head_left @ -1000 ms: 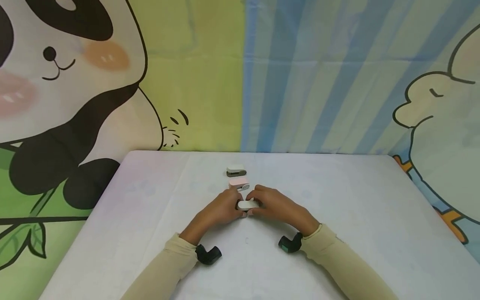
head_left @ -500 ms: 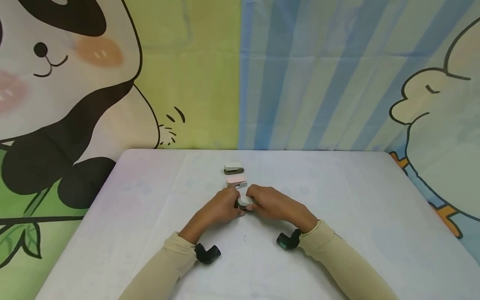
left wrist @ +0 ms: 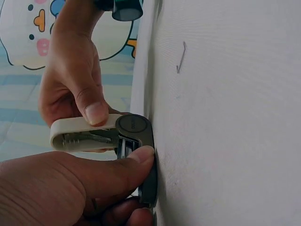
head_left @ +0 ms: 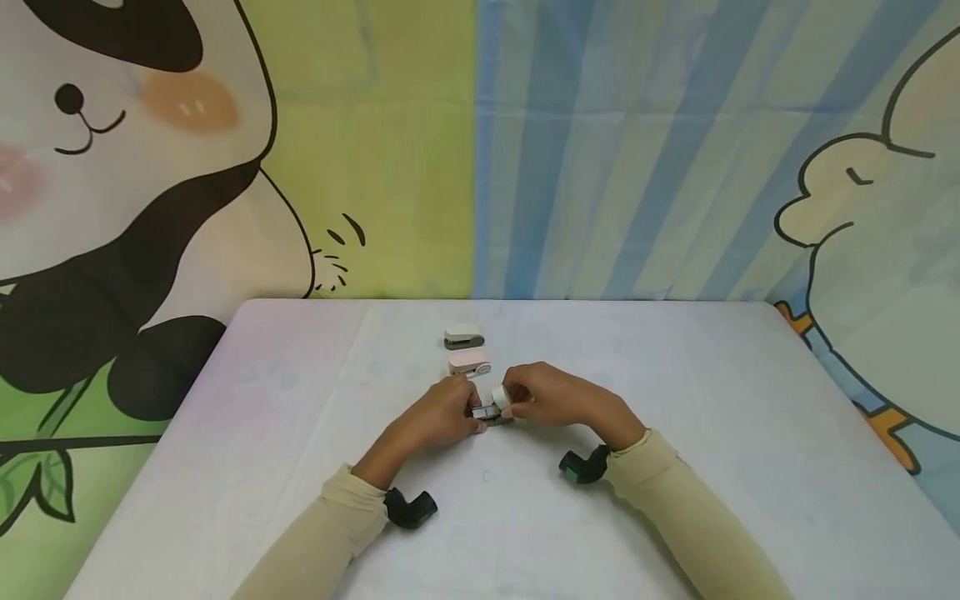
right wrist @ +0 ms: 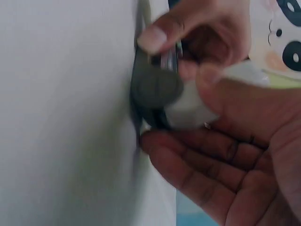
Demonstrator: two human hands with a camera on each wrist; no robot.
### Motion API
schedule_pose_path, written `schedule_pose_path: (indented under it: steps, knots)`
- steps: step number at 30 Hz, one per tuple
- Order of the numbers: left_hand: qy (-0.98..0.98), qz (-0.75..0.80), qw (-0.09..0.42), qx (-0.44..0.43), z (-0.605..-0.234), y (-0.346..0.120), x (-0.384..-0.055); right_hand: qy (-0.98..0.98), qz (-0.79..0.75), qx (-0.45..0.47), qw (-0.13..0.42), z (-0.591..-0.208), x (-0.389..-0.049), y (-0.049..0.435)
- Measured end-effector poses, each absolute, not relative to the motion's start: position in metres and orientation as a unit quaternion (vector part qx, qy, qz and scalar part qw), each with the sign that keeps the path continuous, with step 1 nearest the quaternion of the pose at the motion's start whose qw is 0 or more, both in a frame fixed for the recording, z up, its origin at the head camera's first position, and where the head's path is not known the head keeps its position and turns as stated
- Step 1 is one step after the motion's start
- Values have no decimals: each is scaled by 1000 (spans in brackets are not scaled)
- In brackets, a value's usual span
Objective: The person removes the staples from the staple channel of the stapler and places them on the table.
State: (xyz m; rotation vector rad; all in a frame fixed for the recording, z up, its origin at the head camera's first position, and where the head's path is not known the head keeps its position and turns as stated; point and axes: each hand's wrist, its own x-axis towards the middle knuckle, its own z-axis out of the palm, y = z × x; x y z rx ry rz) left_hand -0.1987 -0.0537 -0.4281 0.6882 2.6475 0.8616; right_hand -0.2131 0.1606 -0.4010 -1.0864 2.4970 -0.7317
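Observation:
A small stapler with a white top and a dark grey base is folded open between the hands, its metal staple channel point(head_left: 486, 412) exposed. The white top point(left wrist: 66, 126) stands up at about a right angle to the base, with a spring inside it. My left hand point(head_left: 447, 412) pinches the base, thumb near the round hinge point(left wrist: 133, 124) in the left wrist view. The right hand point(head_left: 558, 395) grips the white top between thumb and fingers. In the right wrist view, the hinge side of the stapler point(right wrist: 157, 89) faces the camera, slightly blurred.
Just beyond the hands lies a pink stapler point(head_left: 468, 362). Behind it is another stapler with a white top and grey base point(head_left: 463, 337). A white cloth covers the table point(head_left: 675, 367), and a cartoon-printed curtain point(head_left: 630, 150) hangs at its far edge.
The white top of the stapler has swung up from the base, baring the metal channel. My right hand has lifted with it, while the left hand stays on the base.

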Motion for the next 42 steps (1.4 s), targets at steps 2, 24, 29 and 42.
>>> schedule_pose_path:
  steps: [2, 24, 29, 42]
  knots:
    - [916, 297, 138, 233, -427, -53, -198, 871, -265, -378, 167, -400, -218, 166]
    - [922, 279, 151, 221, -425, -49, -197, 910, -201, -359, 55, -380, -201, 167]
    - [918, 286, 150, 232, -426, -52, -197, 862, -292, -414, -21, -379, -189, 146]
    - [911, 294, 136, 256, -427, -53, -200, 876, -227, -424, 37, -402, -194, 136]
